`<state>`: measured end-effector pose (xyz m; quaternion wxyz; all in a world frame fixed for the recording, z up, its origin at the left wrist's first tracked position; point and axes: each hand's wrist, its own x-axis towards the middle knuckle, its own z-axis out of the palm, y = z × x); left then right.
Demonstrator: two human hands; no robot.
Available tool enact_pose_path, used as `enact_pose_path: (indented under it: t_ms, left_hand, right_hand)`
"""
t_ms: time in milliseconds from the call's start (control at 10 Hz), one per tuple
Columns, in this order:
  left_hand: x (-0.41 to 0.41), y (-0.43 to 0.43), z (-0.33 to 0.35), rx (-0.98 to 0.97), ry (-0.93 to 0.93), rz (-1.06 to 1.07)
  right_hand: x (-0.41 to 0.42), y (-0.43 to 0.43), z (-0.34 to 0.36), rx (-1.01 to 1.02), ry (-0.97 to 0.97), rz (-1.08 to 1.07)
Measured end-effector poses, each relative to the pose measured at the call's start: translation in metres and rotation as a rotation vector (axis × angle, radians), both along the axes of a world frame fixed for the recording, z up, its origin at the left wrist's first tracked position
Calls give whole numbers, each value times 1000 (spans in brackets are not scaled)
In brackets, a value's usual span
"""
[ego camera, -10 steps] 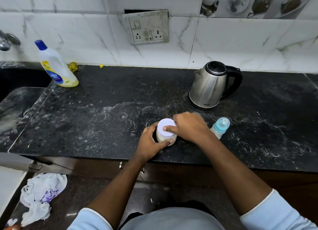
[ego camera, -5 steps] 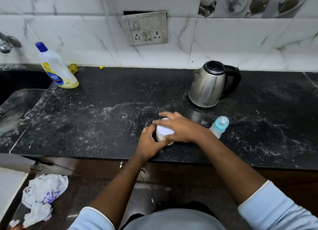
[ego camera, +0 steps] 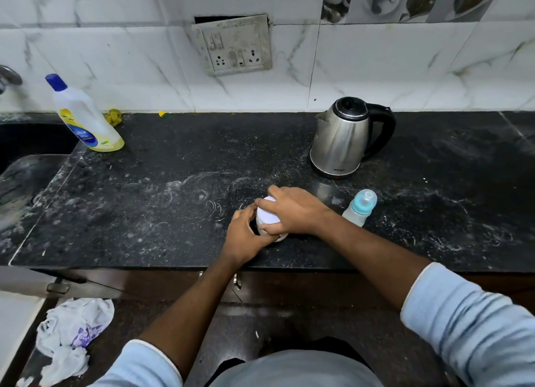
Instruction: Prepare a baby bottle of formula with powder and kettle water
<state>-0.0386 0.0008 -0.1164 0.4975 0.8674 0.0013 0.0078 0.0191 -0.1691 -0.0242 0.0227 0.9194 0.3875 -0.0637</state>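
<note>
Our right hand [ego camera: 292,210] has swung round on the lid [ego camera: 267,215] since a second ago, fingers now draped across the top: we reckon the powder jar [ego camera: 270,227] is being unscrewed. Left hand [ego camera: 241,236] clamps the jar's body near the counter [ego camera: 173,213] edge. The baby bottle [ego camera: 360,208] waits just right, capped; the kettle [ego camera: 344,139] stands behind.

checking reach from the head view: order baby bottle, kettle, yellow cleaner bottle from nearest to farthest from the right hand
1. Baby bottle: just right of the right hand, near the counter's front.
2. Kettle: behind and right, toward the wall.
3. Yellow cleaner bottle: far left, by the sink.
</note>
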Motion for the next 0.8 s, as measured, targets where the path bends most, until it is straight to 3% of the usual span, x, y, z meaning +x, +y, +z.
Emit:
enact_pose_path:
  t_ms: [500, 800]
  left_hand:
    - [-9, -9, 5, -16, 22, 28]
    - [-15, -4, 14, -83, 58, -41]
  right_hand:
    - [-20, 6, -12, 146, 2, -219]
    - [-29, -16, -9, 218, 2, -211]
